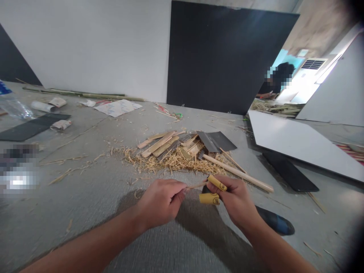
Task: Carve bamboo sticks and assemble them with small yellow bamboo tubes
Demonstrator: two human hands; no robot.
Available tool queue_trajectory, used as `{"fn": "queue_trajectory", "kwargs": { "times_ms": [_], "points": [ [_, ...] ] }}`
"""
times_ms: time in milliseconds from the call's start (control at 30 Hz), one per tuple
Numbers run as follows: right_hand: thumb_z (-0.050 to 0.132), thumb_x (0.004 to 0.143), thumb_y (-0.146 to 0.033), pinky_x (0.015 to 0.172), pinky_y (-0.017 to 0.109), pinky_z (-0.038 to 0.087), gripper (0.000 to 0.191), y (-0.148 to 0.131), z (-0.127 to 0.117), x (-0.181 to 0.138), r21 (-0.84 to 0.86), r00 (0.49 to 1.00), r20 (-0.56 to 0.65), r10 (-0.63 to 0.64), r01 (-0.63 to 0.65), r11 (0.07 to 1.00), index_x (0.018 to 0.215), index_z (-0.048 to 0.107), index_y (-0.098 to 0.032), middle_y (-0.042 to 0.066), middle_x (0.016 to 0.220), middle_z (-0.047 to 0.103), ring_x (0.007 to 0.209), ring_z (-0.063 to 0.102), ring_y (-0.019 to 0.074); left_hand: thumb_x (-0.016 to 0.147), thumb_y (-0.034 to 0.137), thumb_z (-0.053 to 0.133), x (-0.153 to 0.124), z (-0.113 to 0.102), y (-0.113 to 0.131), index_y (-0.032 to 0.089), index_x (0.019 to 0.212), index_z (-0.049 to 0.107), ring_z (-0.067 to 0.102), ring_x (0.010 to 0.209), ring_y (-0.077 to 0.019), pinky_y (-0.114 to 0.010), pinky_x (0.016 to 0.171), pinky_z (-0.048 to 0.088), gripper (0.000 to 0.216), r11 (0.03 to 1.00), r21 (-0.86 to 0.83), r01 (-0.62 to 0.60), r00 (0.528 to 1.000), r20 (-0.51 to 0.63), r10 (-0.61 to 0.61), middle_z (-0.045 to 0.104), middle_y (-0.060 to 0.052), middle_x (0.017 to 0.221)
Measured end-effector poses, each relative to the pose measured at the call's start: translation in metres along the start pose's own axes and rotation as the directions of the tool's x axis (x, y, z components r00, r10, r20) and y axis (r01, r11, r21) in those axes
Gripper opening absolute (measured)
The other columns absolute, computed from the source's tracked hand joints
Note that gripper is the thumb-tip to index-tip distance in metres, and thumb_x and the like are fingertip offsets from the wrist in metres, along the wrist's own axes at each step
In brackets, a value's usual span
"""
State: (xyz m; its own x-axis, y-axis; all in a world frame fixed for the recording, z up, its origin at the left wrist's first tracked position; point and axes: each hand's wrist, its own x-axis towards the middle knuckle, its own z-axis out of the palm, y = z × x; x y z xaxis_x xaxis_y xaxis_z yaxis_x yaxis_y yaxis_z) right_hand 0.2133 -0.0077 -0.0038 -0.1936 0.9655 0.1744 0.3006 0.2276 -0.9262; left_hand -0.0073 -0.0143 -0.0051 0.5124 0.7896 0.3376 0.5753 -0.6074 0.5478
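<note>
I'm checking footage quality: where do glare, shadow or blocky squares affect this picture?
Head view: the opening at upper right is washed out; a dark shadow falls on the floor below the left hand and right hand; blocky squares surround a glaring spot at far left.

Thin tan strip (pixel 196 185), slightly tilted, beside two curled yellow, black-printed pieces (pixel 208 198)

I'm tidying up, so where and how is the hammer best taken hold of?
Grip the hammer by the free end of its handle, probably from above on the right: its head sits at the shavings, while the handle slants out past them rightward.
</note>
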Motion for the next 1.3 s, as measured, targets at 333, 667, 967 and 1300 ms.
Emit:
{"fn": "queue_trajectory", "kwargs": {
  "times_ms": [333,667,967,1300],
  "points": [
    [0.059,0.089,-0.04,0.061,0.027,0.035,0.028,-0.009,0.001,0.0,-0.073,0.998,0.043,-0.048,0.051,0.996,0.073,0.066,-0.018,-0.001,0.067,0.053,0.067,0.046,0.0136,0.093,0.02,0.044,-0.001,-0.002,0.002,0.016,0.065,0.05,0.043,0.053,-0.0088,-0.023,0.053,0.028,0.029,1.0,-0.021,-0.009,0.999,-0.044,0.008,0.048,0.003,0.058],
    [0.058,0.089,-0.04,0.073,0.03,0.045,0.024,-0.004,-0.002,0.002,-0.083,0.993,0.113,-0.032,0.041,0.996,0.097,0.072,-0.022,0.003,0.084,0.065,0.08,0.058,0.0178,0.093,0.019,0.043,0.0,-0.003,0.0,0.016,0.069,0.057,0.047,0.054,-0.0112,-0.024,0.054,0.032,0.028,0.999,0.019,-0.03,0.999,-0.014,0.03,0.054,0.001,0.061],
    [0.08,0.068,-0.033,0.058,0.025,0.047,0.029,-0.002,0.011,0.002,0.518,0.971,-0.016,0.237,-0.195,0.833,0.087,0.064,-0.019,0.001,0.077,0.061,0.065,0.056,0.0128,0.095,0.022,0.041,0.0,-0.003,0.004,0.015,0.069,0.057,0.05,0.057,-0.0114,-0.024,0.055,0.033,0.031,0.999,0.03,0.029,0.998,-0.06,-0.028,0.056,0.0,0.062],
    [0.067,0.082,-0.044,0.065,0.028,0.046,0.026,0.016,0.004,0.0,0.275,0.987,-0.016,0.157,-0.147,0.95,0.09,0.073,-0.02,0.004,0.08,0.067,0.073,0.058,0.0161,0.094,0.021,0.042,0.0,-0.002,0.003,0.016,0.066,0.055,0.049,0.055,-0.0108,-0.024,0.054,0.033,0.032,0.997,0.071,0.004,1.0,-0.025,-0.003,0.054,0.0,0.06]
  ]
}}
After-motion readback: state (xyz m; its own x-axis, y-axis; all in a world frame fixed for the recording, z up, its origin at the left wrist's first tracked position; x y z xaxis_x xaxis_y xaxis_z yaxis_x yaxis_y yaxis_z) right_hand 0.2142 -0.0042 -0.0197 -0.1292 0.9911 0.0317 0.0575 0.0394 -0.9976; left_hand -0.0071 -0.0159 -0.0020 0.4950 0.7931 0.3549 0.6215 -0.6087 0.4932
